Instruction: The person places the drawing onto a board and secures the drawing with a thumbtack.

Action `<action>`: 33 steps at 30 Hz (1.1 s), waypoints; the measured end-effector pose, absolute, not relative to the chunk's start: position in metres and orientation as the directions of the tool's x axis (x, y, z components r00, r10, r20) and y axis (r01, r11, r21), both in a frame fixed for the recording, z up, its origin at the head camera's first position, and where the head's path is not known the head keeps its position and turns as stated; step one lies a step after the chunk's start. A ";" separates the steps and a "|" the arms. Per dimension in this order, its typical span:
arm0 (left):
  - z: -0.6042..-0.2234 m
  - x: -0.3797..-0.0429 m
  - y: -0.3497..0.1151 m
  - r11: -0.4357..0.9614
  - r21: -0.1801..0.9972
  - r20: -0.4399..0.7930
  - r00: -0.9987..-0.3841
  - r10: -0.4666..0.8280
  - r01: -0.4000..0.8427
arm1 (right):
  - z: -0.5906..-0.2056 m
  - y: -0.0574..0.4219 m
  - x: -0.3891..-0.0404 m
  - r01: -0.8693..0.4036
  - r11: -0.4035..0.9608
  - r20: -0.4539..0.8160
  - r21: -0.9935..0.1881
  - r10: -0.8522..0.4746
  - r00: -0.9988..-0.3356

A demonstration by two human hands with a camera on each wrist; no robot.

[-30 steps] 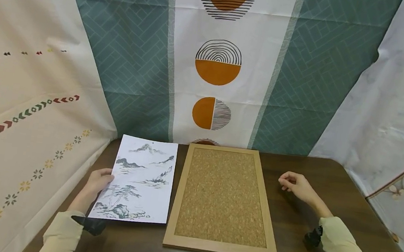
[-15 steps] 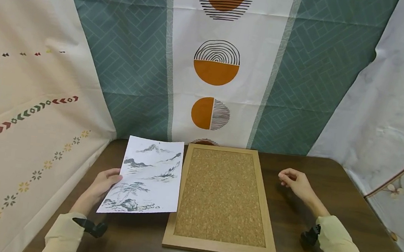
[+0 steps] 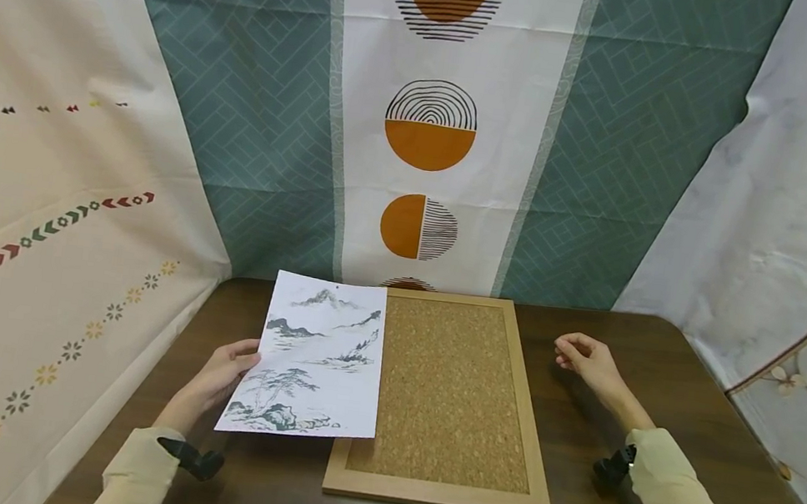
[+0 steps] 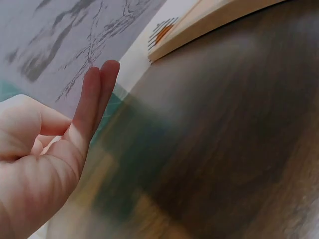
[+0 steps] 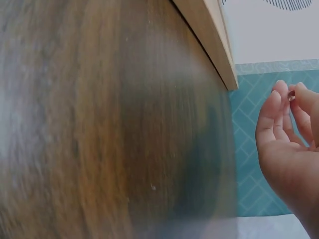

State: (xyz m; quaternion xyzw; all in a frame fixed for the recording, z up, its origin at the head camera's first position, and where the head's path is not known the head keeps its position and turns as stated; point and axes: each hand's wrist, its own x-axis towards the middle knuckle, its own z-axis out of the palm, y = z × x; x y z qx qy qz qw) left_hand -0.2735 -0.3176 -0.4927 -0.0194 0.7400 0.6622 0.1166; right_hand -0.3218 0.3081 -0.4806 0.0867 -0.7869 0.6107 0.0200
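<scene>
Dark wooden table (image 3: 268, 492) before me, open strip of it between cork board (image 3: 454, 393) and right hand (image 3: 593, 372), which pinches a small shiny thing (image 5: 291, 95), left hand (image 3: 221, 372) gripping paper (image 3: 318, 359) by left edge, paper overlapping the cork board's left side.

**Covered, cropped, too small to tell**

The printed sheet (image 3: 315, 359) hides most of the nine o'clock side of the cork board (image 3: 457, 393). In the right-wrist view, the right hand (image 5: 291, 157), cropped at three o'clock, pinches an object (image 5: 291, 94) too small to identify.
</scene>
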 end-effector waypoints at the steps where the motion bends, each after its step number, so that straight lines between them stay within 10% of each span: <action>1: -0.493 -0.273 -0.316 0.106 0.978 -0.193 -0.971 0.138 -0.179 | -0.481 0.308 -0.322 -0.150 0.228 0.125 -0.962 -0.118 -0.985; 33: -0.499 -0.275 -0.274 -0.004 0.985 -0.164 -0.947 0.277 -0.172 | -0.484 0.273 -0.339 -0.112 0.209 0.074 -0.971 -0.182 -0.981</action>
